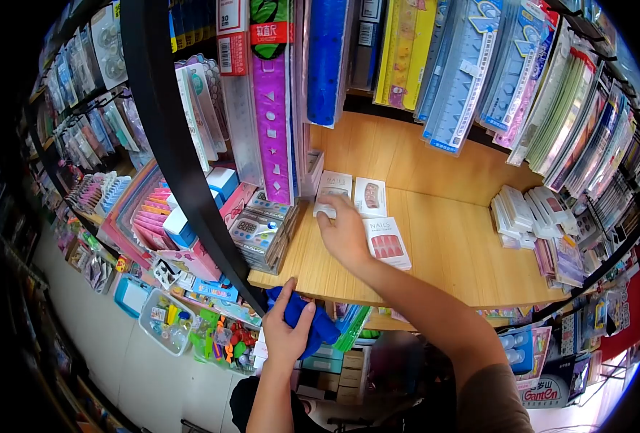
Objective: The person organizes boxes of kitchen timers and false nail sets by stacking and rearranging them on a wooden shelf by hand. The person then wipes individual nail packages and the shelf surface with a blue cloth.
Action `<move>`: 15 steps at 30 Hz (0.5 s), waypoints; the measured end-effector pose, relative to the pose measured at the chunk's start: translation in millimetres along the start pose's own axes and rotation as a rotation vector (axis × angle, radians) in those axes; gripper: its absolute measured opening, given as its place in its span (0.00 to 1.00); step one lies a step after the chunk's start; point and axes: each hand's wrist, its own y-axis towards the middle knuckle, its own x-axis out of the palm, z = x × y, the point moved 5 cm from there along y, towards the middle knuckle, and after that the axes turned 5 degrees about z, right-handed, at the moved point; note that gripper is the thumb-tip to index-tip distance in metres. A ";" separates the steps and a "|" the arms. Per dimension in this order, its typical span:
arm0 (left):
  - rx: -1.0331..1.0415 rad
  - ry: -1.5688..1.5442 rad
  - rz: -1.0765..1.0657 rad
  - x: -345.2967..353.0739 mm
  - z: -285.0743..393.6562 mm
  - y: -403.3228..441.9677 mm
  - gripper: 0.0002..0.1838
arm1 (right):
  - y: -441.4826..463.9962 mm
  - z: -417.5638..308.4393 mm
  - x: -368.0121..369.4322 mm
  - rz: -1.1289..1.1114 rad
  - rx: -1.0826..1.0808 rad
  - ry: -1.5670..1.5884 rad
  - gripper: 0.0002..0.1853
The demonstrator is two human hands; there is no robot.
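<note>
My right hand reaches over the wooden shelf, fingers bent and closed at the near edge of a white box of press-on nails; the fingers partly cover that box. Beside it lie another small nail box and a larger one marked NAILS, showing pink nails through its window. My left hand is below the shelf's front edge, wrapped around a bunched blue cloth.
The wooden shelf has stacked packaged calculators at its left and piled white packets at its right. Rulers hang above. A black upright post stands left. A clear bin sits lower down.
</note>
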 end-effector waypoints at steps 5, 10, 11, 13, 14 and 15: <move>-0.043 -0.008 -0.061 8.0 5.7 -6.9 0.28 | 23.9 22.6 11.7 0.006 -0.223 -0.466 0.29; 0.100 0.017 0.011 10.8 1.7 -6.2 0.28 | 37.7 25.1 29.7 -0.050 -0.046 -0.626 0.37; 0.129 0.022 0.028 11.3 -0.5 -5.8 0.28 | 41.1 27.4 30.9 -0.088 0.008 -0.627 0.37; 0.094 -0.007 0.017 12.3 -2.8 -4.8 0.28 | 42.4 30.9 29.1 -0.116 0.071 -0.660 0.38; 0.074 -0.020 0.012 12.1 -4.1 -5.0 0.28 | 41.4 32.4 28.5 -0.105 0.079 -0.691 0.38; 0.065 -0.024 0.011 11.9 -4.5 -5.1 0.28 | 40.5 33.3 28.7 -0.095 0.086 -0.721 0.38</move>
